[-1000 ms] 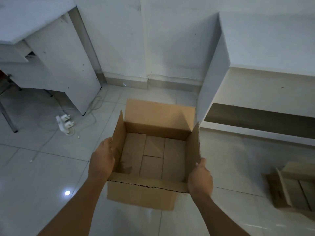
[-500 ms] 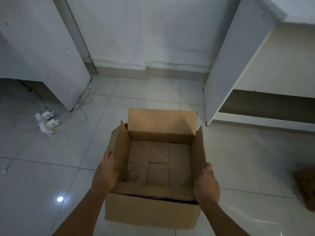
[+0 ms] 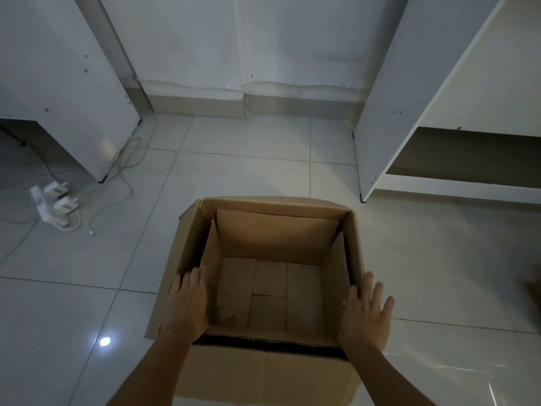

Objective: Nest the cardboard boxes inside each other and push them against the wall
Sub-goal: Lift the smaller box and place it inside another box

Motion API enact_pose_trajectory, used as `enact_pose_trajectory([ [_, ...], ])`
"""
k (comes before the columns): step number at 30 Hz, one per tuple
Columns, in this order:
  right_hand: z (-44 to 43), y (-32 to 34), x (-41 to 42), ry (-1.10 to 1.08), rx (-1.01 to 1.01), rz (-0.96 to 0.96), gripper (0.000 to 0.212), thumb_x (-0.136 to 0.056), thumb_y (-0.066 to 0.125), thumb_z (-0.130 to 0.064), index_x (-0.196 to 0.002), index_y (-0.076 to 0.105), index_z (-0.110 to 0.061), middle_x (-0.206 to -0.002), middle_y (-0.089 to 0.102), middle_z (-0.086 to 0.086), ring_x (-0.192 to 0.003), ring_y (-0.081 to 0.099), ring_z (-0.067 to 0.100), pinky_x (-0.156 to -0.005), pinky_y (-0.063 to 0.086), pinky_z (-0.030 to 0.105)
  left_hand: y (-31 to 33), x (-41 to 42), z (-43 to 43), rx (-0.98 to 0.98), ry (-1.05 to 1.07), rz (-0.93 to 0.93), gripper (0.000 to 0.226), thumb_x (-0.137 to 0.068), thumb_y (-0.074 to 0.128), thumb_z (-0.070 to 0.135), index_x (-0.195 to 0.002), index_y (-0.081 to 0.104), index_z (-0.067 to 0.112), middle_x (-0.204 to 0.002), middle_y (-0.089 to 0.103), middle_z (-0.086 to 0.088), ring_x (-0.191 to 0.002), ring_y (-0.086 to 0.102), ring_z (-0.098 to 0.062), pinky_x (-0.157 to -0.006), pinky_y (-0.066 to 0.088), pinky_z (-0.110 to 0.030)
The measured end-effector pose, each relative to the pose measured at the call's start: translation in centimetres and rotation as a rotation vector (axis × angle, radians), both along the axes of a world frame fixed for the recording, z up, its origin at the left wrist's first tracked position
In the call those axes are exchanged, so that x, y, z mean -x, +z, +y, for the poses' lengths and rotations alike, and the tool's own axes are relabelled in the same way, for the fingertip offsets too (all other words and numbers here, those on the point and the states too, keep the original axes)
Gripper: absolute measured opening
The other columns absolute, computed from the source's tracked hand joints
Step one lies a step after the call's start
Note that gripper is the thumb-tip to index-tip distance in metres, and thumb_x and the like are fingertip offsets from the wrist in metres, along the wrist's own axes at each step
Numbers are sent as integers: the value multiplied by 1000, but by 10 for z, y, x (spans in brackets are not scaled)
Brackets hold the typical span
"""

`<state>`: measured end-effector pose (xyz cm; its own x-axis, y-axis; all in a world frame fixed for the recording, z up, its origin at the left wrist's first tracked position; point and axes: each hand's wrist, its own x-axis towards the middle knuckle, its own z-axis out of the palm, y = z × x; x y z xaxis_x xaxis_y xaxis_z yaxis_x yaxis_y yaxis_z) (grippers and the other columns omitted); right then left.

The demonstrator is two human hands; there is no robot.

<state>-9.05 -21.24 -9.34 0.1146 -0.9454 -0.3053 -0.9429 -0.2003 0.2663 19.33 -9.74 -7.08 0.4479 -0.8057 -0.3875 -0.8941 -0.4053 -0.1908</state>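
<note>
A smaller open cardboard box (image 3: 272,244) sits inside a larger open cardboard box (image 3: 263,373) on the tiled floor, with a dark gap between their front walls. The inner box's flaps stand up. My left hand (image 3: 187,303) lies flat on the left rim, fingers stretched forward along the inner box's left flap. My right hand (image 3: 366,312) rests palm down on the right rim with its fingers spread. Neither hand grips anything. The wall (image 3: 263,54) with its baseboard lies about one floor tile beyond the boxes.
White cabinet panels flank the boxes: one at far left (image 3: 73,98), and a shelf unit at right (image 3: 389,112). A white power strip with plugs and loose cables (image 3: 55,203) lies on the floor at left. A dark brown shape shows at the right edge (image 3: 534,288).
Both hands held the smaller box by its side flaps and carried it forward. Now it sits inside the larger box, and the hands have released the flaps and lie flat on the rims.
</note>
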Motion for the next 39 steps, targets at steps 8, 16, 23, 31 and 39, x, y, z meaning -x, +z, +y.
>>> enact_pose_trajectory([
  [8, 3, 16, 7, 88, -10, 10, 84, -96, 37, -32, -143, -30, -12, -157, -23, 22, -146, -15, 42, -117, -4, 57, 23, 7, 10, -158, -30, -176, 104, -87, 41, 65, -143, -20, 1, -157, -19, -22, -145, -19, -37, -117, -12, -50],
  [16, 12, 96, 31, 70, -133, -291, 66, -100, 23, -47, -152, -12, -26, -163, -6, 12, -148, -2, 40, -121, 4, 49, 96, 86, -19, -2, -122, 57, 72, -95, 41, 37, -152, 0, 20, -162, -2, -7, -148, -11, -33, -120, -5, -51],
  [23, -5, 194, 125, 124, -155, -339, 64, -99, 20, -51, -153, -3, -26, -163, -2, 8, -149, -2, 38, -121, 1, 49, 186, 222, -67, 172, -168, 238, 62, -95, 43, 25, -150, 15, 24, -161, 14, -1, -149, 1, -25, -121, 0, -47],
  [31, -52, 275, 301, 104, -101, -383, 66, -97, 23, -55, -153, 6, -25, -163, 9, 6, -150, 5, 33, -122, 4, 47, 269, 418, -125, 301, -124, 354, 60, -94, 44, 24, -149, 19, 20, -159, 18, -4, -148, 10, -23, -122, 7, -42],
  [39, -100, 331, 521, 63, -87, -342, 66, -96, 25, -56, -151, 12, -21, -160, 19, 6, -148, 13, 31, -121, 8, 46, 307, 610, -163, 327, -29, 421, 60, -93, 47, 22, -147, 22, 18, -156, 25, -3, -146, 17, -22, -122, 12, -43],
])
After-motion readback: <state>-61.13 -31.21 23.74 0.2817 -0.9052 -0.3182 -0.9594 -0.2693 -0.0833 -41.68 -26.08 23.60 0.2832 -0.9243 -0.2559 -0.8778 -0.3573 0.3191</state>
